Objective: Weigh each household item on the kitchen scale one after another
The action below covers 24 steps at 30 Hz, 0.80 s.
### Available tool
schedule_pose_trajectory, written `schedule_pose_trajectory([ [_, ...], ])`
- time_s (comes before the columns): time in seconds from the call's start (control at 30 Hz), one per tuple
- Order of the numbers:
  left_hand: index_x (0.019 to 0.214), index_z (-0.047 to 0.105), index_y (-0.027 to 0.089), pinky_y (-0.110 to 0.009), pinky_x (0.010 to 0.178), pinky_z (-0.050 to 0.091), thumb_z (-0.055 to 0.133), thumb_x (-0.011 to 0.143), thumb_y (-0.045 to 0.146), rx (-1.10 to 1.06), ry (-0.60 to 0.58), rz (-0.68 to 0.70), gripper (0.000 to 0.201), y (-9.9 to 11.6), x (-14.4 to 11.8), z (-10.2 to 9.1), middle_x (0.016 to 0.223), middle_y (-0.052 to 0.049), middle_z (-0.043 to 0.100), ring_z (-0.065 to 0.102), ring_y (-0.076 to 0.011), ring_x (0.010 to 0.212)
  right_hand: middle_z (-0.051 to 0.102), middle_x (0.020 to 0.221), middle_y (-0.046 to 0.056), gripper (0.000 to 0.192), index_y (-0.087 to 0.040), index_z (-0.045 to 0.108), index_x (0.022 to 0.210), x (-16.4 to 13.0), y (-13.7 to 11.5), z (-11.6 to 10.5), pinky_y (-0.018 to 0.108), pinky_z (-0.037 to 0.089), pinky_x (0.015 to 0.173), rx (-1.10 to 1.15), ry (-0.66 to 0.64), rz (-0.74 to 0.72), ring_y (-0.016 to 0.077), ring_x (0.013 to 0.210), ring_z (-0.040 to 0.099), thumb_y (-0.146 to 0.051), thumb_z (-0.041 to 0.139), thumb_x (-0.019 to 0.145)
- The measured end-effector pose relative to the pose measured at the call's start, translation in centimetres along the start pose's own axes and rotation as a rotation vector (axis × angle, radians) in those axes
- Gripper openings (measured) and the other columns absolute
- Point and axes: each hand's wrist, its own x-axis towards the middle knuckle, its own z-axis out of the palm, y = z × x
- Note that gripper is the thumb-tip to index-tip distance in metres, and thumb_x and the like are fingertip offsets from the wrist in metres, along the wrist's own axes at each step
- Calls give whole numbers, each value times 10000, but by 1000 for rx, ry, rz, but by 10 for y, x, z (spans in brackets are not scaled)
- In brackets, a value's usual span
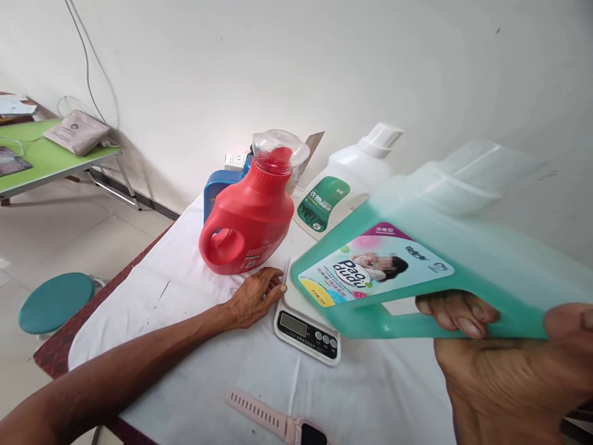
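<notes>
My right hand (504, 364) grips the handle of a large teal detergent jug (417, 259), held tilted on its side in the air above a small white kitchen scale (306, 330). The jug's bottom corner hangs over the scale's platform. My left hand (254, 296) rests on the white cloth, fingers together, touching the left edge of the scale. A red detergent bottle (250, 216) with a clear cap stands just behind my left hand.
A white detergent bottle (343, 185) leans against the wall, with a blue bottle (217, 188) behind the red one. A pink smartwatch (278, 423) lies near the table's front edge. A teal stool (55, 303) and a green table (41, 157) stand at left.
</notes>
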Motion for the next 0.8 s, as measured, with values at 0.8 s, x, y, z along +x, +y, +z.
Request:
schedule_pose_trajectory([
  [0.8, 1224, 581, 167, -379, 864, 589, 514, 994, 314, -36, 0, 14, 281, -1, 1, 0, 1054, -100, 722, 690, -206, 931, 616, 775, 46, 575, -278, 648, 774, -5, 27, -1, 435, 553, 608, -6, -19, -242, 277, 753, 672, -847, 569, 804],
])
